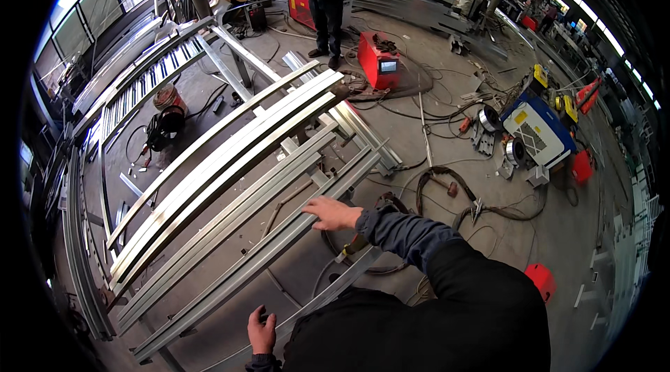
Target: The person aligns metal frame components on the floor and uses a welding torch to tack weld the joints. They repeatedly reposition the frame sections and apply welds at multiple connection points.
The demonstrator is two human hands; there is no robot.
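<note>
Right hand (pixel 333 214) is out over the near rail (pixel 223 287), toward its far end: fingers extended and loosely spread, thumb below. Looks like contact on the top face; we can't confirm pressure from this angle.

Left hand (pixel 261 332) sits low, near the same rail's close end, fingers half-curled and apart. We see it overlapping the lower bar (pixel 345 276); can't tell if it touches.

Near rail runs diagonally, lower left to upper right, roughly parallel to the pale bars (pixel 230 155) beyond it. Past those we have the frame (pixel 241 56) and a bucket (pixel 169 98) inside it.

On the floor to our right: cable (pixel 419 194) in loops, blue-white machine (pixel 536 131). Ahead: red box (pixel 377 61), with a co-worker (pixel 326 5) standing just behind it.
</note>
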